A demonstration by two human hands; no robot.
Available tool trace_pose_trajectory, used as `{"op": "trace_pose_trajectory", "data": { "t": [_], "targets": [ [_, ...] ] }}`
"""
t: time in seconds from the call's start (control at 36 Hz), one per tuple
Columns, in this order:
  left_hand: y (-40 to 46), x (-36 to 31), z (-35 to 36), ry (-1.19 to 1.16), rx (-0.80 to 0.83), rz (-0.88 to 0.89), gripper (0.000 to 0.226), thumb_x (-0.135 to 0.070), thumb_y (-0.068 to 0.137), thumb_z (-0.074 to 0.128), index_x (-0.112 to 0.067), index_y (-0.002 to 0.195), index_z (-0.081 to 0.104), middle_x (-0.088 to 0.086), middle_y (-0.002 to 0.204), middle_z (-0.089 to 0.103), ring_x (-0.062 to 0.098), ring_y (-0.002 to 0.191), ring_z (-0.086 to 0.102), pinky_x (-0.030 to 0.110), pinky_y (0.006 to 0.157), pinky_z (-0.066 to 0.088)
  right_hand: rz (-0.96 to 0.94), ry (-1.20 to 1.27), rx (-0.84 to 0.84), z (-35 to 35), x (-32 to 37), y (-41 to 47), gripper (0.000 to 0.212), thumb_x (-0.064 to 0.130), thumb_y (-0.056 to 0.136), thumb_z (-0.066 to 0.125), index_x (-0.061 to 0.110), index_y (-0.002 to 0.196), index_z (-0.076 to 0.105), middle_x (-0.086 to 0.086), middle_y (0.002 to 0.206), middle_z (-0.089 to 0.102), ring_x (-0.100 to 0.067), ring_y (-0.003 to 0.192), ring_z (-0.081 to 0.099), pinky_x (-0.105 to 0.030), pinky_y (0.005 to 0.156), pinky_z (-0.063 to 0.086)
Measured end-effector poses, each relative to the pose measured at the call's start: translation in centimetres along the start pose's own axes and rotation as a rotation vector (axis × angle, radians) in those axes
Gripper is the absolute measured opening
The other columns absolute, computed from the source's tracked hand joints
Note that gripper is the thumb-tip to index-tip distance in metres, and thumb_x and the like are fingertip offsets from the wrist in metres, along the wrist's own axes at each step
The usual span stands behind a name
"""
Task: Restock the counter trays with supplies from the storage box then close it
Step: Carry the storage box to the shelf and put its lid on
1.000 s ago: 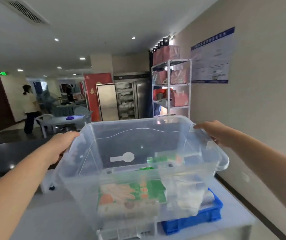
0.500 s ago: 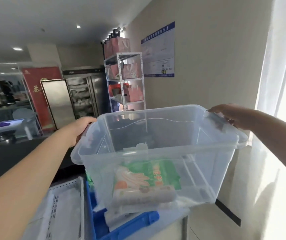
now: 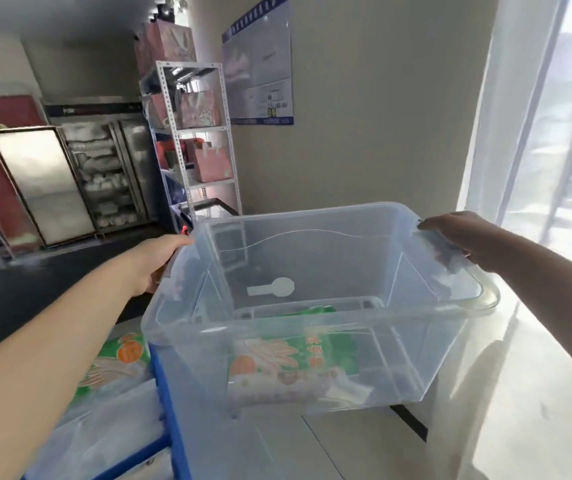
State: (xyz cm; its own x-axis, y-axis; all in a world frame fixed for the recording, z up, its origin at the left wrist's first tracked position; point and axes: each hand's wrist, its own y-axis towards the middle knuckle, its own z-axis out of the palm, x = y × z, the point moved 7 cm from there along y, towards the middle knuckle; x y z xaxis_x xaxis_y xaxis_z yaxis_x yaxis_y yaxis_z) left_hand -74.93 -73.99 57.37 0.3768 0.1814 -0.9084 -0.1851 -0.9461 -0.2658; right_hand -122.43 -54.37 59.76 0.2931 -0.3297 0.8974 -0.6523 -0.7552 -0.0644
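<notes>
Hands gripping a see-through box

Both ends of the clear storage box (image 3: 312, 306) are gripped, the left hand (image 3: 154, 263) and right hand (image 3: 457, 237) curled round its rim. No lid is on it. A green pack (image 3: 288, 358) is seen through its wall. It is held up, right of a blue tray (image 3: 163, 410).

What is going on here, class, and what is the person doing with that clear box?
A person holds a clear plastic storage box up by its two end handles, left hand on one, right hand on the other. The box has no lid on and looks nearly empty; a green printed packet shows through it, though whether inside or beneath is unclear. A blue tray sits below at the left.
</notes>
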Motion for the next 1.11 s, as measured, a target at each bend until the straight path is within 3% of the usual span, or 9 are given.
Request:
{"op": "trace_pose_trajectory", "data": {
  "t": [0.08,0.17,0.28,0.42,0.61,0.75,0.89,1.03,1.11],
  "targets": [
    [4.7,-1.0,3.7,0.03,0.06,-0.007,0.03,-0.047,0.077,0.072,-0.018,0.077,0.069,0.008,0.068,0.069,0.025,0.059,0.064,0.032,0.06,0.051,0.067,-0.019,-0.024,-0.3,-2.2,4.1,0.031,0.029,0.077,0.073,0.005,0.095,0.067,-0.014,0.076,0.06,-0.026,0.051,0.054,-0.026,0.047,0.044],
    [9.7,-1.3,7.3,0.035,0.114,-0.061,0.033,-0.051,0.074,0.072,-0.022,0.058,0.076,0.004,0.058,0.07,0.02,0.045,0.067,0.027,0.049,0.054,0.158,-0.044,-0.034,-0.4,-4.3,8.5,0.032,0.028,0.077,0.074,0.004,0.094,0.062,-0.015,0.068,0.056,-0.024,0.039,0.052,-0.032,0.049,0.046],
    [16.7,-1.4,11.5,0.008,0.176,-0.106,0.037,-0.052,0.076,0.07,-0.021,0.054,0.076,0.005,0.058,0.072,0.023,0.05,0.069,0.028,0.055,0.054,0.245,-0.072,-0.039,0.1,-5.9,14.7,0.041,0.032,0.078,0.073,0.002,0.104,0.061,-0.015,0.076,0.056,-0.028,0.063,0.055,-0.035,0.063,0.046],
    [25.1,-2.4,14.3,-0.051,0.172,-0.171,0.036,-0.051,0.078,0.071,-0.016,0.083,0.071,0.012,0.079,0.072,0.03,0.078,0.065,0.039,0.074,0.054,0.321,-0.102,0.004,1.3,-5.5,21.7,0.045,0.038,0.083,0.068,0.005,0.112,0.058,-0.018,0.088,0.053,-0.032,0.067,0.056,-0.039,0.065,0.049],
    [35.2,-4.6,16.2,-0.073,0.109,-0.217,0.035,-0.053,0.077,0.07,-0.018,0.08,0.068,0.012,0.081,0.07,0.032,0.085,0.065,0.048,0.085,0.053,0.326,-0.107,0.08,3.7,-4.6,31.1,0.049,0.043,0.086,0.064,0.013,0.123,0.054,-0.018,0.116,0.058,-0.035,0.091,0.061,-0.041,0.079,0.043],
    [41.9,-4.1,16.8,-0.083,0.04,-0.285,0.032,-0.052,0.063,0.076,-0.02,0.066,0.075,0.01,0.062,0.074,0.032,0.078,0.068,0.046,0.062,0.059,0.313,-0.082,0.157,6.9,-5.7,39.5,0.049,0.043,0.086,0.064,0.013,0.123,0.056,-0.019,0.12,0.059,-0.03,0.075,0.054,-0.037,0.072,0.041],
    [46.5,-2.7,17.9,-0.109,0.01,-0.411,0.037,-0.05,0.062,0.078,-0.017,0.046,0.073,0.009,0.056,0.071,0.028,0.05,0.071,0.036,0.048,0.057,0.32,-0.113,0.211,11.8,-7.1,48.9,0.037,0.042,0.084,0.066,0.014,0.107,0.062,-0.01,0.086,0.051,-0.021,0.054,0.038,-0.031,0.061,0.033],
    [50.5,-1.3,16.4,-0.154,-0.123,-0.486,0.039,-0.043,0.068,0.079,-0.015,0.094,0.072,0.014,0.09,0.073,0.031,0.081,0.07,0.041,0.063,0.06,0.354,-0.104,0.375,19.0,-6.9,58.4,0.043,0.043,0.085,0.066,0.011,0.113,0.06,-0.015,0.099,0.061,-0.031,0.074,0.059,-0.031,0.064,0.046],
    [52.0,-1.0,14.6,-0.193,-0.197,-0.508,0.042,-0.042,0.074,0.076,-0.018,0.105,0.064,0.014,0.106,0.066,0.034,0.098,0.066,0.046,0.077,0.059,0.345,-0.118,0.443,24.0,-5.0,63.2,0.047,0.042,0.084,0.068,0.008,0.115,0.06,-0.018,0.103,0.064,-0.036,0.083,0.062,-0.034,0.068,0.049]
  ]
}}
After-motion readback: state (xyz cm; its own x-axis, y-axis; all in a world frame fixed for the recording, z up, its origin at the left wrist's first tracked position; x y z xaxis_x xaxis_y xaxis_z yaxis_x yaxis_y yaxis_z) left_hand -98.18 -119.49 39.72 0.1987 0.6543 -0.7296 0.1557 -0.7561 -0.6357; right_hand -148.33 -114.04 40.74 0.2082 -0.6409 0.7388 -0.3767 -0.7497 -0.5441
